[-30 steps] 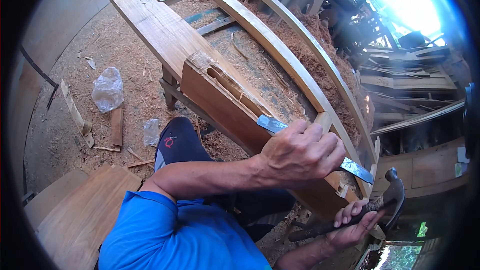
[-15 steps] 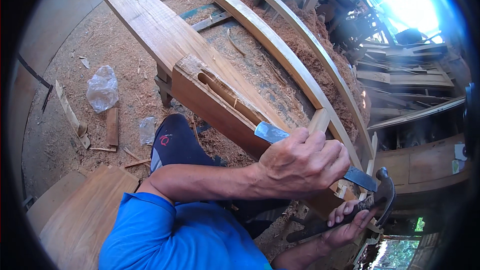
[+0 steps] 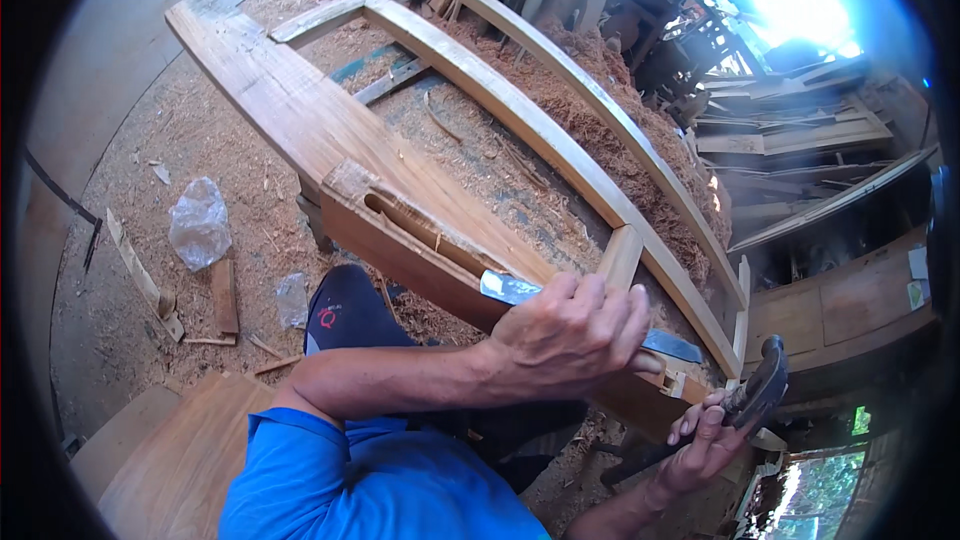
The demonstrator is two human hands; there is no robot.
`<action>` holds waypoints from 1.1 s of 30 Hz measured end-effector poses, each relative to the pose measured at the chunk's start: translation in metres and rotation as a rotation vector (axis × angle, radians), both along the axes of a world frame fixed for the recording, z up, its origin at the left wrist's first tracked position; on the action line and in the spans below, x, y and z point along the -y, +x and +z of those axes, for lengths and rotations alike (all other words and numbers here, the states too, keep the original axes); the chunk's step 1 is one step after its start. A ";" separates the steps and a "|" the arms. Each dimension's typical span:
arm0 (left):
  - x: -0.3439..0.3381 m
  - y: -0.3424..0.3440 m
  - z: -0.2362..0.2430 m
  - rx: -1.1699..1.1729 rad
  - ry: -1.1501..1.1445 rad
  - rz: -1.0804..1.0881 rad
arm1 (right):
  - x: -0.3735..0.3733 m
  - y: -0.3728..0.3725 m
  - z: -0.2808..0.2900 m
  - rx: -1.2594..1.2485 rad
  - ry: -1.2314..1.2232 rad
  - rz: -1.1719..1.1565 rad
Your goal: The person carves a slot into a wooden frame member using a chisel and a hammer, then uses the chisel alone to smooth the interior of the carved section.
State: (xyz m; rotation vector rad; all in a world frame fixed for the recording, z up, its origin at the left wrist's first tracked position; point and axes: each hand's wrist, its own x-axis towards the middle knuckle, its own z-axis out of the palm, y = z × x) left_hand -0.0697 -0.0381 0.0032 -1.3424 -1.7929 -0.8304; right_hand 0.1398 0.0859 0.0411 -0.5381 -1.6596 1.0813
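Observation:
My left hand (image 3: 565,328) grips a flat steel chisel (image 3: 508,287) near its middle. The broad end of the chisel lies by the near end of a long slot cut in a wooden beam (image 3: 345,212). Its other end (image 3: 672,345) sticks out to the right of my knuckles. At the lower right, my right hand (image 3: 702,445) is wrapped round the dark handle of a hammer (image 3: 770,380) with a curved metal head. The hammer head stands apart from the chisel's end. My left fist hides the middle of the chisel.
Beside the beam runs a wide plank (image 3: 270,80), joined with long curved rails (image 3: 500,105). Shavings cover the floor, with a clear plastic bag (image 3: 200,220) and wood scraps (image 3: 225,298) on it. Stacked boards (image 3: 800,130) stand at the right. A wooden panel (image 3: 185,450) lies lower left.
The whole view has shifted a little, the scene sliding left and down. The hammer head, earlier close to the chisel's right end, is now farther from it. Both hands keep their grips.

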 end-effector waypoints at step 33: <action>0.035 -0.071 0.034 0.266 0.071 -0.241 | 0.031 -0.029 0.033 0.108 0.051 -0.108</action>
